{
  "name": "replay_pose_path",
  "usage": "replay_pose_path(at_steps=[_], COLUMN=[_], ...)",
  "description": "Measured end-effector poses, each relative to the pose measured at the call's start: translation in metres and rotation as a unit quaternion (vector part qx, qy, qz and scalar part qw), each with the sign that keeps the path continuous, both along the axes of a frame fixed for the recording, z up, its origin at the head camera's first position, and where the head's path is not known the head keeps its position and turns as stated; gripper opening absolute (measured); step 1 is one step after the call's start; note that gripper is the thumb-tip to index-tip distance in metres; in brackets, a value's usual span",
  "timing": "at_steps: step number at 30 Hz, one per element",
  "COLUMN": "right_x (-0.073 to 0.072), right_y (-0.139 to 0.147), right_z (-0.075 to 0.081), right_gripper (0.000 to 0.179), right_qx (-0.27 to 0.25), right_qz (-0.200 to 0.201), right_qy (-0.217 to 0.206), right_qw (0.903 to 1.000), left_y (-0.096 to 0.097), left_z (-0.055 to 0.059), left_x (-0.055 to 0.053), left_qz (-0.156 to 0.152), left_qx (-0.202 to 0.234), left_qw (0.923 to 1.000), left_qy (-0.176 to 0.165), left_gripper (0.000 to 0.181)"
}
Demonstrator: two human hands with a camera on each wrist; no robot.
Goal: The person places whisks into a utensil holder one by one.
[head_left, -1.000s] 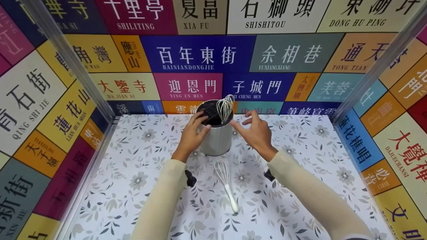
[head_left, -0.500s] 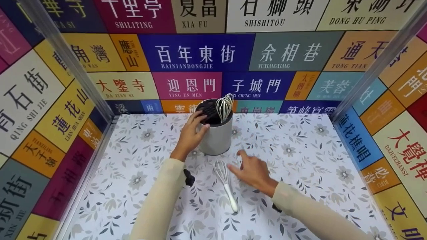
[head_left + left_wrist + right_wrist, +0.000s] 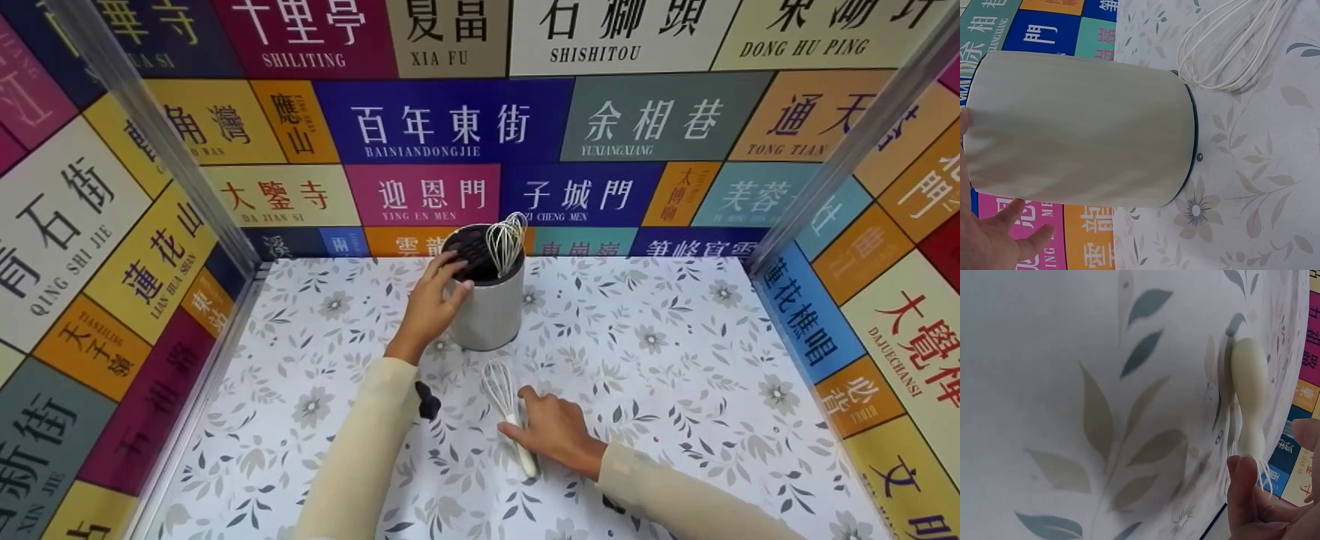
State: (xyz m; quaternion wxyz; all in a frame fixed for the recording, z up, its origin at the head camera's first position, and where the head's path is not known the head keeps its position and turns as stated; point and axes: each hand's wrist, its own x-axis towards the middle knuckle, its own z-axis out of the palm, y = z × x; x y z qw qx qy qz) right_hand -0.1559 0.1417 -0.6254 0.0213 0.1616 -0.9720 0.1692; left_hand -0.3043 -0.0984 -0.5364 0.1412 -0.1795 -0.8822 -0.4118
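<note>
A grey cylindrical utensil holder (image 3: 487, 319) with a black rim stands toward the back. My left hand (image 3: 431, 304) grips its left rim, fingers over the edge and thumb at the front. One wire whisk (image 3: 508, 240) leans inside it, wires up, beside a black ribbed part. A second whisk (image 3: 499, 386) lies on the table in front, its pale handle (image 3: 1249, 377) pointing toward me. Around that handle my right hand (image 3: 559, 431) is spread, fingers at the handle's neck and thumb apart from it in the right wrist view.
The table (image 3: 315, 457) has a leaf-and-flower cover. Behind it rises a wall (image 3: 442, 120) of coloured sign panels, with similar panels at both sides. Metal posts (image 3: 180, 157) mark the back corners.
My right hand has left the holder's right side and come down toward me to the lying whisk's handle. My left hand and the holder stay in place.
</note>
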Motion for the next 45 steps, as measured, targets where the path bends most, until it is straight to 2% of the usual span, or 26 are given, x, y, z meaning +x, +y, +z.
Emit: replay_pose_path(at_steps=[8, 15, 25, 31, 39, 45], right_x=[0.004, 0.007, 0.009, 0.009, 0.009, 0.006], right_y=[-0.003, -0.006, -0.008, -0.009, -0.008, -0.011], right_z=[-0.009, -0.015, -0.015, -0.015, -0.008, 0.004], right_gripper=[0.057, 0.046, 0.029, 0.023, 0.018, 0.024], right_qx=[-0.003, -0.021, -0.042, -0.048, -0.065, -0.076], right_qz=[-0.013, -0.006, -0.005, -0.005, -0.010, -0.020], right_qy=[-0.004, -0.002, -0.002, 0.019, 0.014, 0.009], right_qw=[0.9999, 0.9998, 0.9991, 0.9987, 0.9977, 0.9968], left_y=[-0.001, -0.002, -0.002, -0.001, 0.000, 0.001], left_z=[-0.001, -0.001, 0.000, 0.000, 0.000, 0.000], left_x=[-0.001, -0.001, 0.000, 0.000, -0.001, 0.000], left_qz=[0.005, 0.005, 0.007, 0.009, 0.010, 0.008], left_qx=[-0.006, -0.006, -0.006, -0.003, -0.003, 0.002], left_qw=[0.9999, 0.9999, 0.9999, 0.9999, 0.9999, 1.0000], left_qy=[-0.008, -0.008, -0.011, -0.007, 0.003, 0.003], left_gripper=[0.045, 0.046, 0.046, 0.046, 0.045, 0.044])
